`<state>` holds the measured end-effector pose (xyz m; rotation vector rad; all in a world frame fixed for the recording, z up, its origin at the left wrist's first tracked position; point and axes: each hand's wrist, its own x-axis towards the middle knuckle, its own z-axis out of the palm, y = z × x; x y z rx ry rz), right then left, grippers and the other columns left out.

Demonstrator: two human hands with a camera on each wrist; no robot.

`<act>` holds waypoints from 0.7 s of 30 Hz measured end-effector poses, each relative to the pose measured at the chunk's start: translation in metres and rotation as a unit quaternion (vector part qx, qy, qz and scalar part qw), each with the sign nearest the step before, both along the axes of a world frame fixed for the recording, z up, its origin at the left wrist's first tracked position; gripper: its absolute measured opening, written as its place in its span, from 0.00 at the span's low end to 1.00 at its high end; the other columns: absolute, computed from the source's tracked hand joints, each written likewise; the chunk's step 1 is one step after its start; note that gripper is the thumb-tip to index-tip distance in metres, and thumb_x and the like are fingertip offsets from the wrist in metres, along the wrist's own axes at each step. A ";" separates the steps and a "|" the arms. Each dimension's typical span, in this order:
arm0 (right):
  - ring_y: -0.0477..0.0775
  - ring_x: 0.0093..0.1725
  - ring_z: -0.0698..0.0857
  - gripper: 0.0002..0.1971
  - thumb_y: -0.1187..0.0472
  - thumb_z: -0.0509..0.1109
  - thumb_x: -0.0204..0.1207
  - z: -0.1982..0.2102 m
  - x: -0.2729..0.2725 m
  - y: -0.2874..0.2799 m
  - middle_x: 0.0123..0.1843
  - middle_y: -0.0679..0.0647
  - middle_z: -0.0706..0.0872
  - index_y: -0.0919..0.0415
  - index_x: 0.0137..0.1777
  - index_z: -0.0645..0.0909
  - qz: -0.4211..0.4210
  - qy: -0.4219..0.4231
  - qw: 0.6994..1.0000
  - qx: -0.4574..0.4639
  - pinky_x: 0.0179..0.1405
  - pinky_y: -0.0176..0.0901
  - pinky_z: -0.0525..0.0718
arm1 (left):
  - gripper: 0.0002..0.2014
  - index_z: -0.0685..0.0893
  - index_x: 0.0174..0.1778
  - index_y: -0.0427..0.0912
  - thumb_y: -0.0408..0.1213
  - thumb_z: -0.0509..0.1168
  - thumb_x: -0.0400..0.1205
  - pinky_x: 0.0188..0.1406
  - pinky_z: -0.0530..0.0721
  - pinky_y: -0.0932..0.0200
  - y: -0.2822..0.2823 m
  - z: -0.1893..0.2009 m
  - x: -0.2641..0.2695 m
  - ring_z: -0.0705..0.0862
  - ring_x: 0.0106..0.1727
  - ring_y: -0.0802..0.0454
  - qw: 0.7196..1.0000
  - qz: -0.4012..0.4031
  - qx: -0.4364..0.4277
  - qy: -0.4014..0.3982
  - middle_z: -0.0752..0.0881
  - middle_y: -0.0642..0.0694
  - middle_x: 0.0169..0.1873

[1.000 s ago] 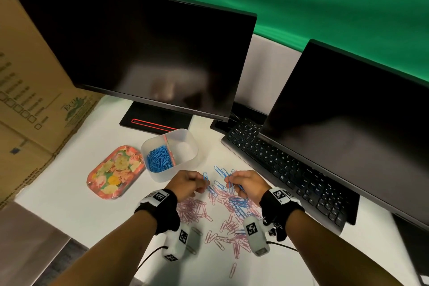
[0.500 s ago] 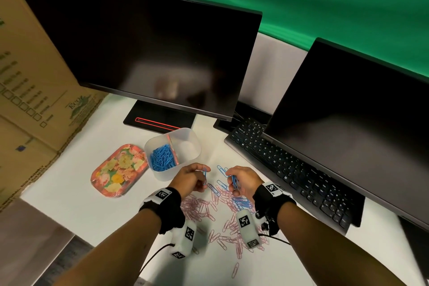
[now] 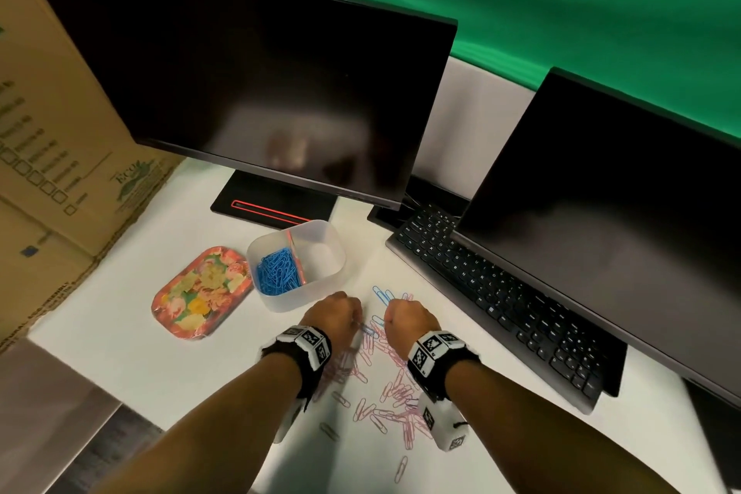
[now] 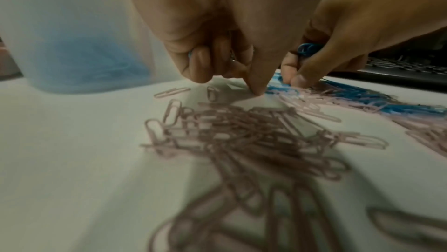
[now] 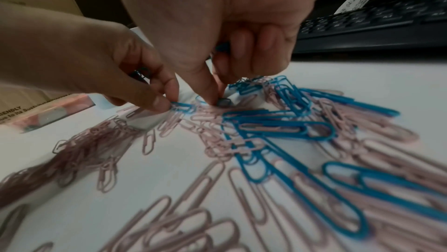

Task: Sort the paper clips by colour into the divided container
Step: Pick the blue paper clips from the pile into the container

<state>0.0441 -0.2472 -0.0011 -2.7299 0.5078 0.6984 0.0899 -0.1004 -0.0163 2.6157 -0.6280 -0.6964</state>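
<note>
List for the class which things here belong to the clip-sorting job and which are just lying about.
Job: blue paper clips, pink paper clips, divided container, left hand, right hand.

Lying about: floral tray, keyboard, two monitors, cardboard boxes.

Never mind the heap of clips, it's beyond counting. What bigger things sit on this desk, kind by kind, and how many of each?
Monitors: 2
Keyboard: 1
Divided container: 1
Floral tray: 1
Total: 5
</note>
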 end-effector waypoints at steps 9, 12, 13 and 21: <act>0.61 0.60 0.85 0.13 0.66 0.64 0.77 0.004 0.000 0.004 0.61 0.59 0.85 0.62 0.61 0.80 0.018 0.059 0.998 -0.021 0.53 0.47 0.83 | 0.03 0.85 0.40 0.46 0.34 0.66 0.76 0.47 0.83 0.56 0.009 0.003 -0.001 0.84 0.47 0.46 0.999 0.024 -0.020 0.017 0.82 0.50 0.40; 0.61 0.61 0.85 0.13 0.67 0.65 0.77 0.002 -0.002 0.005 0.63 0.58 0.83 0.61 0.60 0.80 0.025 0.039 0.999 -0.015 0.55 0.46 0.83 | 0.07 0.82 0.35 0.49 0.33 0.64 0.76 0.43 0.81 0.60 0.016 0.008 -0.004 0.85 0.44 0.48 0.997 0.054 -0.042 0.028 0.84 0.50 0.38; 0.60 0.61 0.84 0.13 0.67 0.65 0.77 0.002 -0.002 0.004 0.64 0.57 0.82 0.61 0.61 0.81 0.022 0.029 0.999 -0.008 0.57 0.46 0.83 | 0.09 0.80 0.33 0.51 0.32 0.64 0.76 0.42 0.81 0.61 0.018 0.009 -0.004 0.84 0.43 0.48 0.996 0.061 -0.050 0.033 0.85 0.50 0.37; 0.59 0.62 0.85 0.15 0.69 0.67 0.75 0.008 -0.005 0.004 0.63 0.59 0.84 0.62 0.61 0.80 -0.027 0.030 0.998 0.047 0.58 0.46 0.86 | 0.08 0.84 0.43 0.49 0.30 0.67 0.76 0.43 0.79 0.65 0.029 0.024 -0.015 0.84 0.43 0.52 0.977 0.140 -0.153 0.058 0.85 0.52 0.38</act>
